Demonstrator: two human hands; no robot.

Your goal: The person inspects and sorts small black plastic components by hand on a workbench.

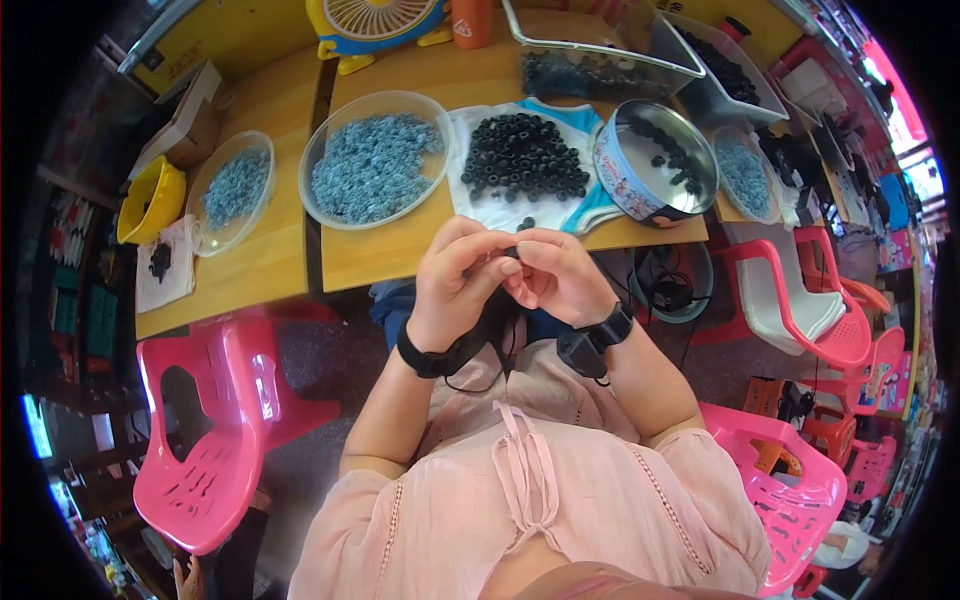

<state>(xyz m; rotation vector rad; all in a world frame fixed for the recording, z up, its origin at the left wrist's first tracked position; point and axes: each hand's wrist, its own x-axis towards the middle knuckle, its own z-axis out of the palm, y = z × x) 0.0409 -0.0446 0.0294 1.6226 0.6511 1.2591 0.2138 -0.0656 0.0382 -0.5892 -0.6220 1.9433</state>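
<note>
At the edge of the table (pixel 375 252), a person's left hand (pixel 452 283) and right hand (pixel 567 280) meet, both pinching a small black piece (pixel 512 252) between them; beyond the grip spreads a pile of black rings (pixel 525 155), with a tub (pixel 308 200) of pale-blue pieces (pixel 370 170) farther left and a patterned tin (pixel 618 175) farther right.

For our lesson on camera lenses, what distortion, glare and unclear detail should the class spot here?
Head view: the fisheye lens leaves black corners and curves the scene round its rim; bright patches at upper right look washed out; the pink chair at left shows glossy highlights; the dark piece between left hand and right hand is too small to read.
</note>
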